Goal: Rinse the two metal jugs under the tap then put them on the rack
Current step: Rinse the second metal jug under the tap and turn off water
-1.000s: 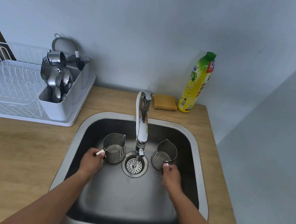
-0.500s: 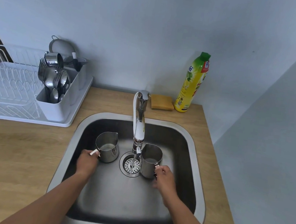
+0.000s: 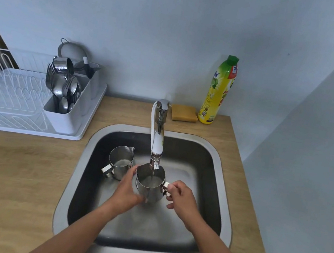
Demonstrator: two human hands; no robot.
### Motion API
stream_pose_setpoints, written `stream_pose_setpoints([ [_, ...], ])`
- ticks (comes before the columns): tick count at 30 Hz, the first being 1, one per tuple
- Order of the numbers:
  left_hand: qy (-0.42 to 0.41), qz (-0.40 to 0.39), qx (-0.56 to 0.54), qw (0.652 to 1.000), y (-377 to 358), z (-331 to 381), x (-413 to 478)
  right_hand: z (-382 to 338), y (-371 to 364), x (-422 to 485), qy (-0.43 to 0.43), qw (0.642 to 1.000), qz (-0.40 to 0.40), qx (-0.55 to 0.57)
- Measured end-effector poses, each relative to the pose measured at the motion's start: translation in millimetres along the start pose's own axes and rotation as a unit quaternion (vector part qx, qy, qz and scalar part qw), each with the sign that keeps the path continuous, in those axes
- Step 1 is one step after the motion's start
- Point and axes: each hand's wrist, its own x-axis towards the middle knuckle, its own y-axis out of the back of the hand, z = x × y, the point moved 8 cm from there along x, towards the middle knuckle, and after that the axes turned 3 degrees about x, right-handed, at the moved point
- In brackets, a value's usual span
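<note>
Right hand (image 3: 182, 196) pinches first jug (image 3: 149, 188) by handle under tap (image 3: 156, 142), left hand (image 3: 126, 189) cups it. Second jug (image 3: 119, 163) waits (rack (image 3: 7, 98) holds neither).

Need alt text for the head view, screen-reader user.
A person holds a metal jug under the tap in a steel sink: the left hand cups its side, the right hand pinches its handle. A second jug stands upright to its left; a white dish rack sits on the counter.
</note>
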Motion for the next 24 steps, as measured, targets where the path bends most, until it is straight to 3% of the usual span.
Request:
stream_pose_setpoints([
  [3,0.011,-0.058,-0.05,0.997,-9,0,2,-6,9,-3,0.015,1.0,-0.006,-0.021],
  [10,-0.019,-0.054,-0.081,0.995,-21,19,12,-14,40,-7,0.041,0.999,0.03,-0.004],
  [14,-0.043,-0.024,-0.042,0.998,-17,32,20,-13,43,-4,0.037,0.998,0.042,0.041],
  [24,-0.099,0.052,0.129,0.985,27,51,5,-10,2,6,0.014,0.985,-0.019,0.171],
])
